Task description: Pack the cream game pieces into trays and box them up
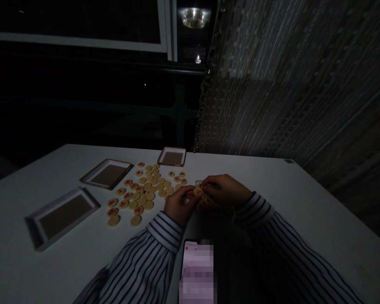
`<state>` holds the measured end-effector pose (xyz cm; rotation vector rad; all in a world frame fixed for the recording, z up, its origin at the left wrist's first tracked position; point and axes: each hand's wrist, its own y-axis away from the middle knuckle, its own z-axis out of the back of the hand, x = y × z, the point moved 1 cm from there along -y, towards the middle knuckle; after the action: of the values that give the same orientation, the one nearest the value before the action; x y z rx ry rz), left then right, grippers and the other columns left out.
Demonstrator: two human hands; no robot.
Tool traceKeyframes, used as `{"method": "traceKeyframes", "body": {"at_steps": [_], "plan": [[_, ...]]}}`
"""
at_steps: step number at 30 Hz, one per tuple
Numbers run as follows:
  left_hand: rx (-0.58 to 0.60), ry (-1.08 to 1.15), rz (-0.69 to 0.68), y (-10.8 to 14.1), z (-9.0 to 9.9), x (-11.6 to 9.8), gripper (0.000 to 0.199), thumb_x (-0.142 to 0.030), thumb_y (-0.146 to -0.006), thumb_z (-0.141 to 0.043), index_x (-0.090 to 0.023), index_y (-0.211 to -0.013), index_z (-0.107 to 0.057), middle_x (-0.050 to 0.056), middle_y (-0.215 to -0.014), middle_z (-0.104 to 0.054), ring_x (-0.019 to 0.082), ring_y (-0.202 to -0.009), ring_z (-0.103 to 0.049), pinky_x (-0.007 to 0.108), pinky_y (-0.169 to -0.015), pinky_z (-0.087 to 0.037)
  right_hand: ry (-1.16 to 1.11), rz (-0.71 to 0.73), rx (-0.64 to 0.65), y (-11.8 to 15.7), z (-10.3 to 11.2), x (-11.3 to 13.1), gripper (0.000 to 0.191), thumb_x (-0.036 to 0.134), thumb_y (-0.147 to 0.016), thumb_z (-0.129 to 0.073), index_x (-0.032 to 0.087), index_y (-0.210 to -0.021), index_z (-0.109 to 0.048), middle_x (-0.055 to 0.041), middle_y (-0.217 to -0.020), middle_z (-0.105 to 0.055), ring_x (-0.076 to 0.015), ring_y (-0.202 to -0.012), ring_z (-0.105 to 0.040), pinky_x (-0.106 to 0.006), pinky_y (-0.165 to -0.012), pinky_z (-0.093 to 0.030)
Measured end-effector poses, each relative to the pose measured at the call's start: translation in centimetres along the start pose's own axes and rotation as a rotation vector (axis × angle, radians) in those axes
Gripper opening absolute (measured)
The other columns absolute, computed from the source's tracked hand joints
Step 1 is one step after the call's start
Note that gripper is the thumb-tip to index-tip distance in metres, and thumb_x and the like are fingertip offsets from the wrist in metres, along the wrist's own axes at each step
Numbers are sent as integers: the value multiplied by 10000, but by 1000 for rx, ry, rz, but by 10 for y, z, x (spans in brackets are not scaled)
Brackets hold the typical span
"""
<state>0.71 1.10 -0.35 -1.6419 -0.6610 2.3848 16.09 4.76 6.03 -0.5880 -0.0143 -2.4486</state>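
Many round Chinese chess pieces (pixel 142 201) lie scattered on the white table, some showing red or black characters and others plain side up. My left hand (pixel 179 207) is closed, its thumb and fingers at a piece with a red character (pixel 197 191). From the other side my right hand (pixel 226 191) reaches in, fingertips pinched at a piece with a black mark (pixel 200 185). The two pieces are close together, and I cannot tell whether they touch. Beneath my hands sit more pieces (pixel 205 205), dark and partly hidden by the right hand.
Three shallow open boxes or lids stand around the pieces: one at left (pixel 63 217), one behind it (pixel 107 174), one at the back (pixel 172 156). A lit phone (pixel 198 270) lies near the front. A string curtain (pixel 256 84) hangs at right. The light is dim.
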Motion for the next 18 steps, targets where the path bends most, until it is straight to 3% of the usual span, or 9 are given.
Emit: {"method": "traceKeyframes", "body": {"at_steps": [18], "plan": [[13, 71, 63, 0, -1, 1, 222, -300, -623, -632, -169, -802, -615, 24, -688, -660, 135, -631, -615, 239, -598, -500, -20, 25, 29, 0, 1, 3, 224, 266, -759, -454, 211, -901, -619, -23, -869, -650, -151, -787, -576, -253, -706, -408]]}}
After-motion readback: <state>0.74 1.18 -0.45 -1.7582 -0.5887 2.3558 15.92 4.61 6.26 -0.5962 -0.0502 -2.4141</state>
